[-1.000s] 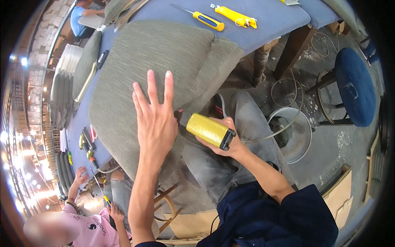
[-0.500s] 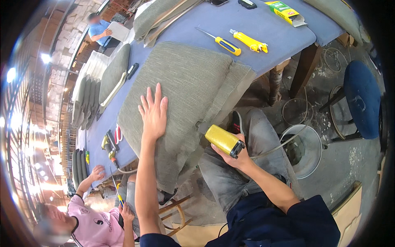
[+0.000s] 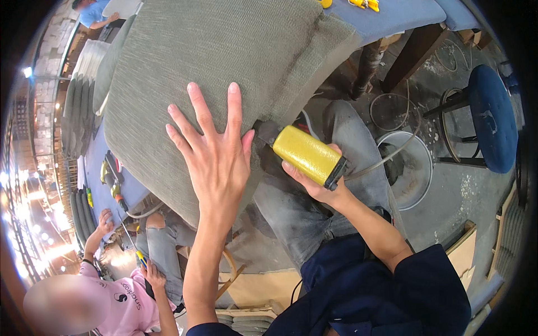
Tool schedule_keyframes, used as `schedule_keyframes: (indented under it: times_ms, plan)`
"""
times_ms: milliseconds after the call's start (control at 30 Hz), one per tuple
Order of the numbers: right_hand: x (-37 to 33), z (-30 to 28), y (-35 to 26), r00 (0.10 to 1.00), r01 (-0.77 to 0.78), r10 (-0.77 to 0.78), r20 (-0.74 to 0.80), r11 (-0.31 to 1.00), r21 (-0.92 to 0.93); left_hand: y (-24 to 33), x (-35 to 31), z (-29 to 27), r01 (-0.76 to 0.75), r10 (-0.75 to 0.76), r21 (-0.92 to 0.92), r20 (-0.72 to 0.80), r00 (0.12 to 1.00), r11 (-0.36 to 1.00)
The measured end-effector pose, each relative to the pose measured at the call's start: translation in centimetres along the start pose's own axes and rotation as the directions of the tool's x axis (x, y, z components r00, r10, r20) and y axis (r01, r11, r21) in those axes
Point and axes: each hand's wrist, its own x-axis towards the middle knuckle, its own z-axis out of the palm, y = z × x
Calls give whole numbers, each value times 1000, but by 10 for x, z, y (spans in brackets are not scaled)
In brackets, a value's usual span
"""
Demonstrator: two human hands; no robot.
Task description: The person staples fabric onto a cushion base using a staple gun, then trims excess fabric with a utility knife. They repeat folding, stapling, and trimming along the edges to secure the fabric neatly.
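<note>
A grey-green upholstered seat pad [image 3: 174,50] fills the upper middle, its near edge overhanging the table toward my lap. My left hand [image 3: 217,159] lies flat on the fabric with its fingers spread. Its thumb is close to the dark nose of a yellow air staple gun [image 3: 305,155]. That tool is gripped in my right hand [image 3: 320,189], its nose at the pad's near edge. The contact point at the nose is partly hidden. From the tool's back end a pale hose [image 3: 386,162] runs off to the right.
A metal bucket [image 3: 423,185] and a blue stool [image 3: 492,120] stand on the floor to the right. At lower left a co-worker in a pink shirt holds a screwdriver [image 3: 141,259]. A drill-like tool [image 3: 110,173] lies on the blue table [image 3: 95,145] near them.
The seat pad now looks larger and nearer, and the view has shifted. My left hand has slid nearer the staple gun, with its fingers spread wider. The right hand keeps its grip.
</note>
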Motion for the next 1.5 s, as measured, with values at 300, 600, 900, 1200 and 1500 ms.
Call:
schedule_keyframes:
  times_ms: [300, 600, 900, 1200, 1500]
  plan:
    - [5, 0, -3, 998, -27, 21, 64, 996, 90, -7, 5, -9, -67, 69, -72, 18, 997, 995]
    - [-8, 9, -2, 980, -167, 128, 152, 945, 280, -6, 4, -22, -108, 115, -134, 44, 992, 985]
    - [-14, 24, -13, 991, -121, 97, 92, 947, 299, -43, 14, -44, -174, 301, -517, 173, 938, 838]
    - [-10, 21, -27, 984, -172, 153, 85, 944, 283, -125, 45, 26, 162, -128, -384, 113, 985, 909]
    - [-24, 25, -11, 986, -159, 147, 81, 970, 184, -51, -10, -5, 11, -4, -215, 35, 999, 976]
